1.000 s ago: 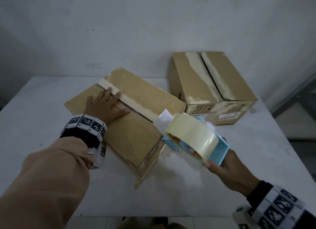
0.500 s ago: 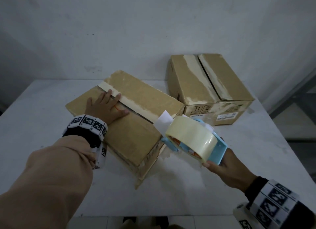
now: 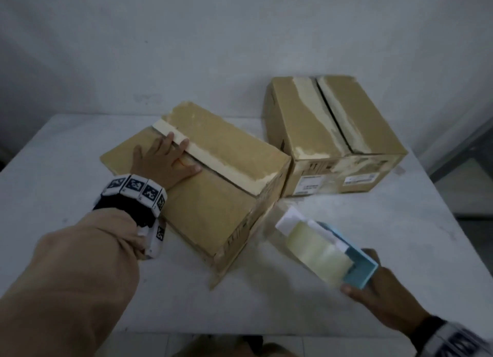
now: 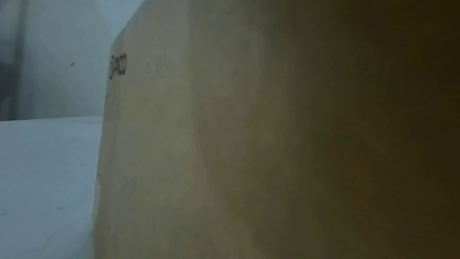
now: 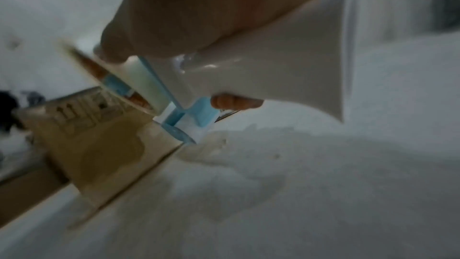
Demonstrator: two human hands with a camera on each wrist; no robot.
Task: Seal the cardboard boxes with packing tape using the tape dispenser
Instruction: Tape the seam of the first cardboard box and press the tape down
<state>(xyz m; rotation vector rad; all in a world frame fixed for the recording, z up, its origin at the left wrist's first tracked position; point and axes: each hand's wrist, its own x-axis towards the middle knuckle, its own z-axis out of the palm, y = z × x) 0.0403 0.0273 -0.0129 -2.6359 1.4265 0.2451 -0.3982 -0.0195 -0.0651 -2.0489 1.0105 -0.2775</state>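
A flat cardboard box (image 3: 213,202) lies askew in the middle of the white table (image 3: 306,298), a pale strip along its top seam. My left hand (image 3: 165,162) lies flat on its top, fingers straight, reaching the seam. The left wrist view is filled by the box's side (image 4: 224,125). To the right of the box's near end, my right hand (image 3: 378,295) grips the blue tape dispenser (image 3: 357,268) with its clear tape roll (image 3: 317,252), blurred and low over the table. In the right wrist view the fingers (image 5: 236,101) curl round the dispenser's white handle (image 5: 273,78).
A second, taller cardboard box (image 3: 336,132) stands at the back right, its top flaps closed with worn pale strips along the seam. A grey wall rises behind the table. A metal frame (image 3: 464,148) stands off the table's right edge.
My right hand has swung the dispenser down and to the right, away from the box's corner, and tilted it lower. The left hand stays pressed on the box top.
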